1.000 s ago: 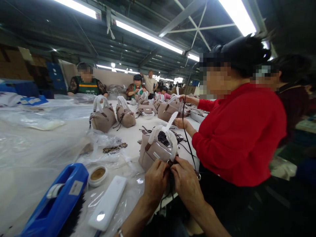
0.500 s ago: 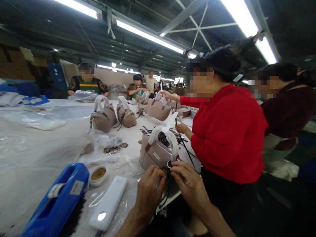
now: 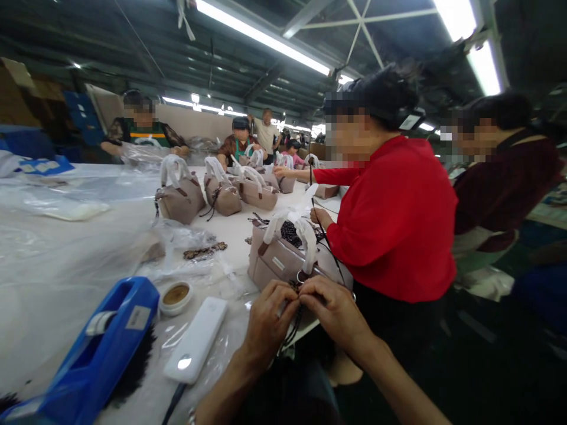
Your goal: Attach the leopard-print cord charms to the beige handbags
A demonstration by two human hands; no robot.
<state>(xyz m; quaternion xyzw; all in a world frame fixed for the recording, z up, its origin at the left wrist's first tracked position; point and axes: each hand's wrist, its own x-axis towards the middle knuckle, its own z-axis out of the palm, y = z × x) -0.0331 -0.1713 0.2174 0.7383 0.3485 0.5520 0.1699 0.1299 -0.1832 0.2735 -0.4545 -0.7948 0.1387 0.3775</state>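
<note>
A taupe handbag [image 3: 277, 262] with handles wrapped in white stands at the table's edge in front of me. Below the metal ring [image 3: 303, 276] at its side, dark cords [image 3: 292, 332] hang down, with a small brown patterned piece at their top. My left hand [image 3: 269, 316] is closed, thumb and fingers pinching the cords just under the ring. Close against it from the right, my right hand [image 3: 331, 304] pinches the same spot, its fingertips meeting the left ones. The fingers hide the exact grip.
Left of my hands lie a white handheld device [image 3: 197, 339], a round tin [image 3: 176, 298] and a blue tape dispenser [image 3: 95, 348]. Patterned pieces [image 3: 204, 251] and black cords [image 3: 290, 235] lie beyond. A co-worker in red [image 3: 394, 218] reaches toward more handbags [image 3: 181, 199].
My right fingers have moved from the ring down to the cords, against my left fingertips. The co-worker in red has set a handbag down at the back and keeps an arm stretched out.
</note>
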